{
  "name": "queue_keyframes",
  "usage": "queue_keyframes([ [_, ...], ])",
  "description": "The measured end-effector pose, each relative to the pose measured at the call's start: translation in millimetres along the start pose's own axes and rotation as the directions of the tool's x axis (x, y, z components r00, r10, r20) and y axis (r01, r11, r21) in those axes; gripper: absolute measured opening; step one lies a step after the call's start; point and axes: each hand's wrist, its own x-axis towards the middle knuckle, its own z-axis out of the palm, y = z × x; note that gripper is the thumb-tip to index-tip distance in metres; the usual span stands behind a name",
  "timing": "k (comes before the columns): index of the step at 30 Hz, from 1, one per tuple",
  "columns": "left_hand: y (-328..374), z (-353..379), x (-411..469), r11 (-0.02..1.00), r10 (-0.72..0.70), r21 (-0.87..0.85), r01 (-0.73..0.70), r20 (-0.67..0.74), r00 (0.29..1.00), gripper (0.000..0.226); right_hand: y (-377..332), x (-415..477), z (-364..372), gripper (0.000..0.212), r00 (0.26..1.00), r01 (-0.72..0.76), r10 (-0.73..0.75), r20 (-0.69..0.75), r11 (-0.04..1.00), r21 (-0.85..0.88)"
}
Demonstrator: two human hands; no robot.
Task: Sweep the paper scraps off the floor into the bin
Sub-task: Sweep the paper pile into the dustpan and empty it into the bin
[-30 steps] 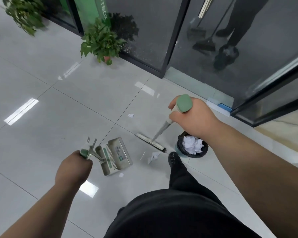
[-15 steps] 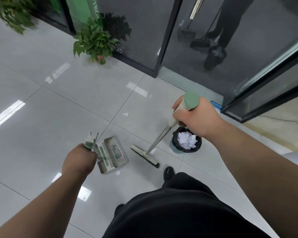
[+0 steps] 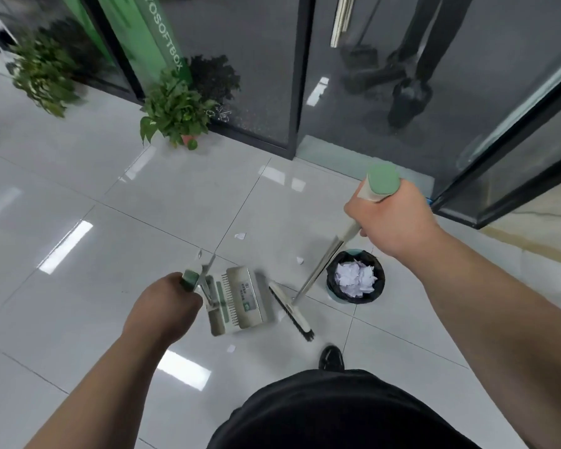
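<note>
Right grip (image 3: 392, 218) is holding broom (image 3: 318, 273), left grip (image 3: 162, 306) holding dustpan (image 3: 237, 299), broom's head lying just right of dustpan, scrap (image 3: 280, 314) between.

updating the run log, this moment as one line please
left hand: grips dustpan | right hand: grips broom | broom head beside dustpan | scraps on floor | bin holds paper

Potted plant (image 3: 175, 111) by glass door (image 3: 250, 59); second plant (image 3: 44, 76) further left.
</note>
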Motion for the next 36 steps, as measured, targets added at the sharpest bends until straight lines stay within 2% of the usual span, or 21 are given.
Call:
queue_keyframes([
  [7,89,24,-1,0.999,0.037,0.018,-0.038,0.048,0.998,0.010,47,12,-77,0.031,0.986,-0.076,0.076,-0.148,0.997,0.004],
  [19,185,73,-16,0.997,0.076,-0.022,-0.075,0.069,0.995,0.006,134,24,-171,0.023,0.956,-0.208,0.177,-0.233,0.971,-0.116],
  [25,208,81,-20,0.995,0.054,-0.084,-0.049,0.067,0.996,0.003,155,32,-189,0.023,0.943,-0.238,0.179,-0.279,0.952,-0.194],
  [29,213,79,-21,0.983,-0.021,-0.180,0.038,0.095,0.995,0.009,157,36,-186,0.022,0.942,-0.223,0.161,-0.295,0.957,-0.188],
  [36,228,74,-18,0.947,-0.033,-0.308,0.090,0.184,0.982,0.014,139,46,-183,0.022,0.929,-0.180,0.158,-0.335,0.983,-0.038],
])
